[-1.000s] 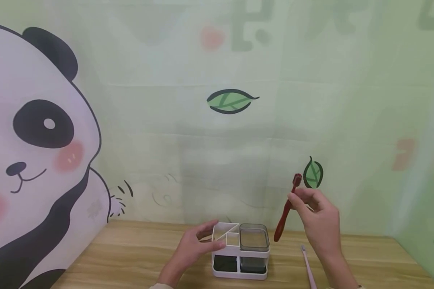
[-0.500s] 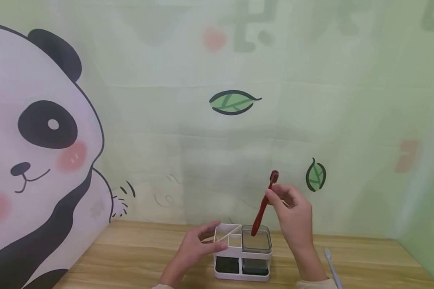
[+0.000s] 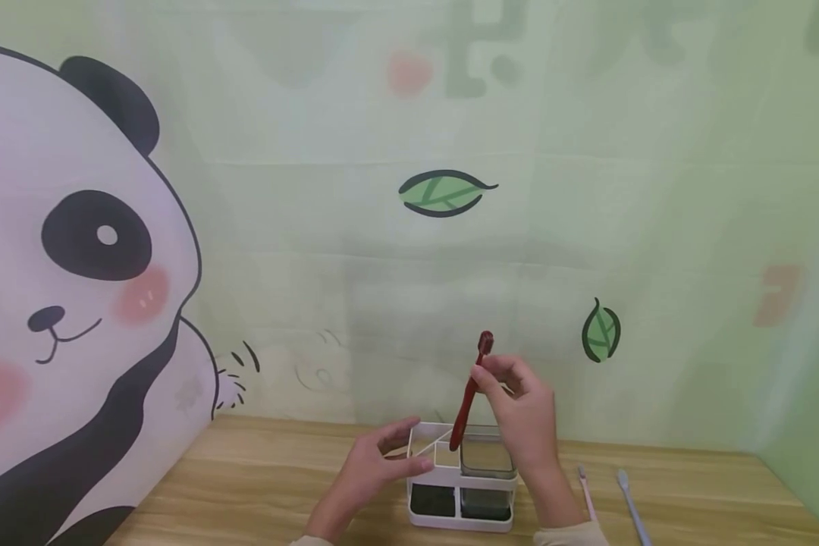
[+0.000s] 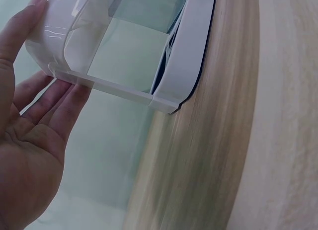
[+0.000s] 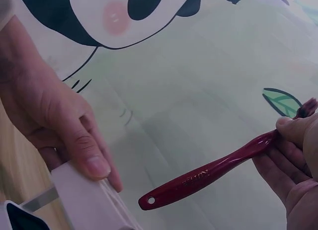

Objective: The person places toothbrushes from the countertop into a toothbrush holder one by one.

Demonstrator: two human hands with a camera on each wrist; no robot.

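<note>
A red toothbrush [image 3: 465, 406] is pinched near its bristle head by the thumb and fingers of my right hand [image 3: 524, 417]. It tilts with bristles up, and its handle end appears just over the small compartments of a white toothbrush holder [image 3: 427, 521]; I cannot tell if it touches them. In the right wrist view the handle [image 5: 198, 183] shows a hole at its end and faint gold lettering. My left hand [image 3: 375, 464] grips the holder's left side, thumb in front and fingers behind, as the left wrist view also shows. A clear grey cup [image 3: 489, 473] sits in the holder's right half.
Right of the holder, a pink toothbrush [image 3: 587, 493] and a blue toothbrush [image 3: 632, 506] lie on the wooden table [image 3: 246, 485]. Behind the table hangs a green cloth [image 3: 300, 227] printed with a panda and leaves.
My right hand has carried the red toothbrush leftward, from right of the holder to over its compartments. The left hand has kept its grip. The pink and blue toothbrushes now both show.
</note>
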